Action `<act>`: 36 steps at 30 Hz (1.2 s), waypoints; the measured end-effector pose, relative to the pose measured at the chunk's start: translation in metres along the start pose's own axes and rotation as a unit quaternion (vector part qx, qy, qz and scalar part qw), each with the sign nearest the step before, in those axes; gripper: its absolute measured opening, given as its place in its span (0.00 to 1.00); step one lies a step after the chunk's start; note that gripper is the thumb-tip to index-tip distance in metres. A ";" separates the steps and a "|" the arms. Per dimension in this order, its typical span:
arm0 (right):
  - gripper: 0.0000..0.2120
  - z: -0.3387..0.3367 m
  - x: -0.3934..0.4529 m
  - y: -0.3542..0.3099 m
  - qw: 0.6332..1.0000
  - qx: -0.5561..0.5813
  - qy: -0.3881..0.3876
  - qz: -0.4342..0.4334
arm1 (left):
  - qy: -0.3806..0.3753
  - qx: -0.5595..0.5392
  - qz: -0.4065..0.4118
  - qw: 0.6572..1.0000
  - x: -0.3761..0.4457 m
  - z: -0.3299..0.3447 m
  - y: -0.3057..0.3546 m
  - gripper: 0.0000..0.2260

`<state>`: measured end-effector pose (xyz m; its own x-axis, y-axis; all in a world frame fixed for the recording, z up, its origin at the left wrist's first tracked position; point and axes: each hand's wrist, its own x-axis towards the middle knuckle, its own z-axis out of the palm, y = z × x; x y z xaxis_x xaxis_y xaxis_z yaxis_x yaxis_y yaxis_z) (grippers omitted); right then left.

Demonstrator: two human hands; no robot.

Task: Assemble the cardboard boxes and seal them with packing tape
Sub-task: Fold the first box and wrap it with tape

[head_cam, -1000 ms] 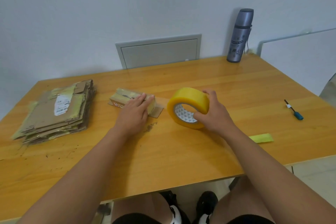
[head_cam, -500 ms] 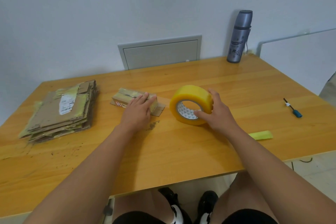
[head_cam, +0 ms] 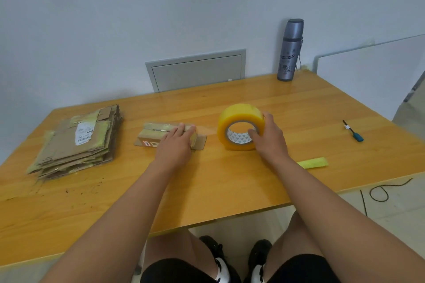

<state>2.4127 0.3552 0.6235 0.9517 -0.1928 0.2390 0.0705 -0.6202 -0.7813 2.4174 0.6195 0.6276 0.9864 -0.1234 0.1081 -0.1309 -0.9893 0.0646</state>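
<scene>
A small cardboard box (head_cam: 153, 133) lies on the wooden table (head_cam: 207, 186), with tape on its top. My left hand (head_cam: 176, 146) rests flat on its right end, fingers straight. A big yellow roll of packing tape (head_cam: 239, 128) stands on edge to the right of the box. My right hand (head_cam: 269, 138) grips the roll, fingers curled into its core. A clear strip of tape (head_cam: 207, 130) stretches from the roll to the box. A stack of flattened cardboard boxes (head_cam: 78, 142) sits at the left of the table.
A grey flask (head_cam: 289, 49) stands at the table's back right. A small blue-handled tool (head_cam: 353, 133) lies at the right, and a yellow-green strip (head_cam: 314, 162) near the front edge. A cable (head_cam: 381, 192) lies on the floor. A white wall is behind.
My right hand has shifted the tape roll slightly to the right, away from the box. My left hand stays on the box.
</scene>
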 end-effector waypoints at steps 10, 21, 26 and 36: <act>0.43 -0.032 -0.025 -0.001 0.989 -0.112 -0.087 0.049 | 0.002 -0.023 0.000 1.000 -0.003 0.006 0.001 0.23; 0.05 -0.072 -0.076 0.015 0.909 -0.384 -0.158 0.026 | 0.010 -0.035 0.013 0.999 -0.003 0.008 -0.002 0.25; 0.11 -0.051 -0.083 0.003 0.912 -0.356 -0.194 -0.052 | 0.009 -0.045 0.020 0.999 -0.004 0.007 -0.005 0.26; 0.06 -0.025 -0.071 -0.055 0.965 -0.130 -0.136 -0.181 | 0.035 -0.055 0.001 0.998 -0.004 0.012 -0.004 0.27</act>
<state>2.3342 0.3845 0.6642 0.9244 0.2579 0.2812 0.3700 -0.7855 -0.4960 2.4155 0.6229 0.6147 0.9772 -0.1153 0.1780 -0.1464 -0.9739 0.1732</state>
